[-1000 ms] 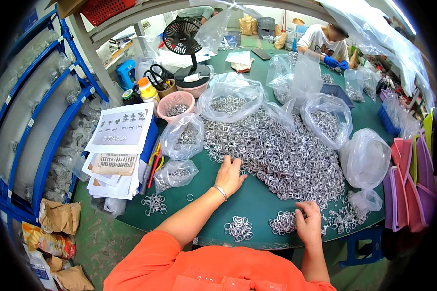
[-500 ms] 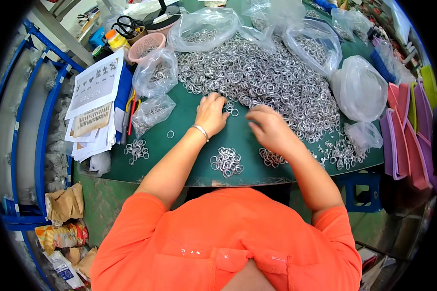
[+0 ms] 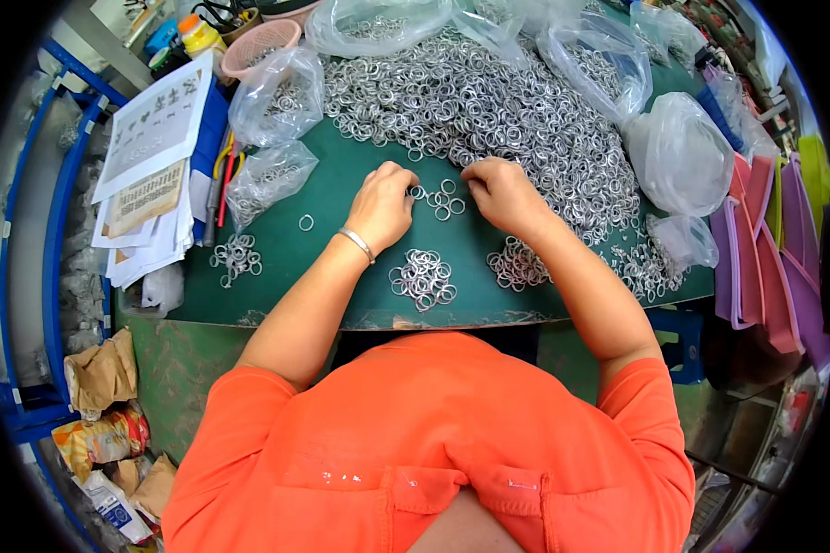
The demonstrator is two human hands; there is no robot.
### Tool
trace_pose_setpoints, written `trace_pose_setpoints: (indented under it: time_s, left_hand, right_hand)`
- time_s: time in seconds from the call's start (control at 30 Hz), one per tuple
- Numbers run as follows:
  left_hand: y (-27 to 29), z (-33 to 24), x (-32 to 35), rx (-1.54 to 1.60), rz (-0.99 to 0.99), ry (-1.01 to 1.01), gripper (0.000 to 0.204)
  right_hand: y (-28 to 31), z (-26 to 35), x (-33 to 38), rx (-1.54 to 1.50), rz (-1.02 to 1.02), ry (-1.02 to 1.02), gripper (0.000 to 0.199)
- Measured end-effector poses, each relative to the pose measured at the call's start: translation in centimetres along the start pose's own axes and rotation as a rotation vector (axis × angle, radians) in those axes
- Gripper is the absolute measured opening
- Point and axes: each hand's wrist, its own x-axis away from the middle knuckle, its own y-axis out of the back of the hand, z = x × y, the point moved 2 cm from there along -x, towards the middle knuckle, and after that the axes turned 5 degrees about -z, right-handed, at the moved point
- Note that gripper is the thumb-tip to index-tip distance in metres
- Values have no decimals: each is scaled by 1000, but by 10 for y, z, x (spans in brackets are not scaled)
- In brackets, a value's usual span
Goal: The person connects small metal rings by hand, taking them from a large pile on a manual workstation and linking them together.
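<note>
My left hand [image 3: 385,205], with a metal band on its wrist, is closed at the fingertips on a small metal ring [image 3: 418,193]. Just right of it lies a little group of loose metal rings [image 3: 444,213] on the green tabletop. On the other side of that group is my right hand [image 3: 505,195], its fingers curled and pinched; whatever they hold is hidden. Behind both hands spreads a large heap of the same rings [image 3: 489,101]. Nearer me are a small pile of rings [image 3: 423,279] in the middle and another pile [image 3: 516,264] below my right wrist.
At left lie a further ring pile [image 3: 237,258], a single ring [image 3: 305,222], filled plastic bags [image 3: 269,182], papers [image 3: 148,157] and a pink basket [image 3: 262,46]. Right of the heap are a puffed plastic bag [image 3: 678,152], small metal pieces [image 3: 650,272] and coloured bins [image 3: 765,249].
My right hand, blurred before, has moved in beside the loose rings. More rings now lie apart from the heap between my hands. The whole view has shifted slightly.
</note>
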Motion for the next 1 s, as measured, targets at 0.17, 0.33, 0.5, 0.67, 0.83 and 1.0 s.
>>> trace_pose_setpoints:
  time_s: [0.17, 0.33, 0.5, 0.67, 0.83, 1.0]
  left_hand:
    - [-4, -2, -3, 113, 11, 123, 12]
    - [-1, -5, -3, 173, -11, 145, 9]
    - [2, -7, -12, 200, -48, 88, 8]
    - [1, -30, -24, 413, 72, 98, 10]
    - [2, -55, -16, 976, 341, 388, 12]
    - [3, -58, -9, 1113, 299, 280, 12]
  right_hand:
    - [-17, 7, -7, 172, 50, 48, 13]
    - [-24, 16, -12, 270, 143, -23, 8]
    - [-3, 22, -4, -168, 93, -311, 13]
    - [19, 41, 33, -155, -181, -141, 9]
    - [23, 44, 51, -244, -335, -120, 12]
    - [24, 47, 58, -352, -413, -177, 13]
